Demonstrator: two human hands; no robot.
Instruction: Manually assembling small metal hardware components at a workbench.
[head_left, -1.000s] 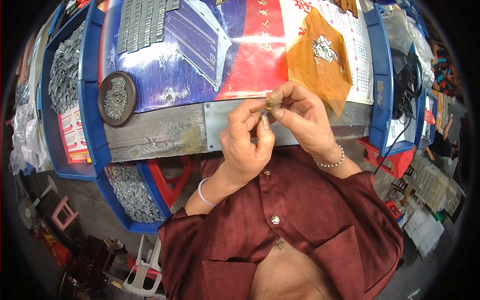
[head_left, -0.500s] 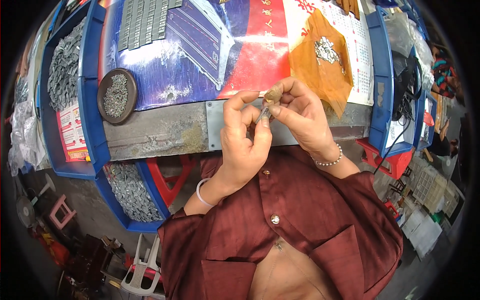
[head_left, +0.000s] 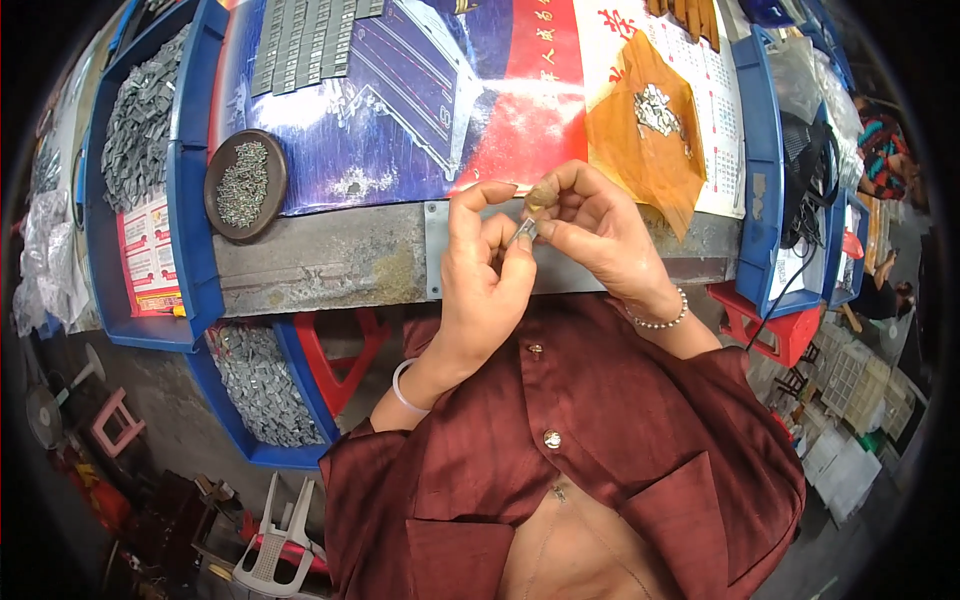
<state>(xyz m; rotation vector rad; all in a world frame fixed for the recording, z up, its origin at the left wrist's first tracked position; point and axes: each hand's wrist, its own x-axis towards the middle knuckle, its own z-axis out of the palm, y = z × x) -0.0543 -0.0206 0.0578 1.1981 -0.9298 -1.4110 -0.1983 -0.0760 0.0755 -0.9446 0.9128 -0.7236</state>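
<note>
My left hand (head_left: 484, 275) pinches a small grey metal piece (head_left: 525, 230) between thumb and fingers, just off the near edge of the workbench (head_left: 320, 257). Close against it is my right hand (head_left: 610, 240), its thumb tip at the piece's right end. A yellowish-brown cover (head_left: 541, 194) wraps a fingertip of the right hand. Those right fingers are closed together, and whatever is between them is hidden. Beyond the hands lies an orange-brown sheet (head_left: 620, 140) with a pile of small silvery pieces (head_left: 656, 110). A round brown dish (head_left: 212, 205) to the left holds many tiny metal parts (head_left: 243, 185).
Blue bins (head_left: 195, 200) at the left hold heaps of grey pieces (head_left: 150, 120); a lower blue bin (head_left: 290, 450) holds more. Flat grey pieces (head_left: 305, 50) stand in rows on a printed sheet (head_left: 400, 180). Another blue bin (head_left: 762, 170) and a red stool (head_left: 765, 325) are at the right.
The grey piece has turned in the fingers and shows a lighter face. My right fingertips have shifted slightly around it. The whole view has moved a little; the bench things keep their places.
</note>
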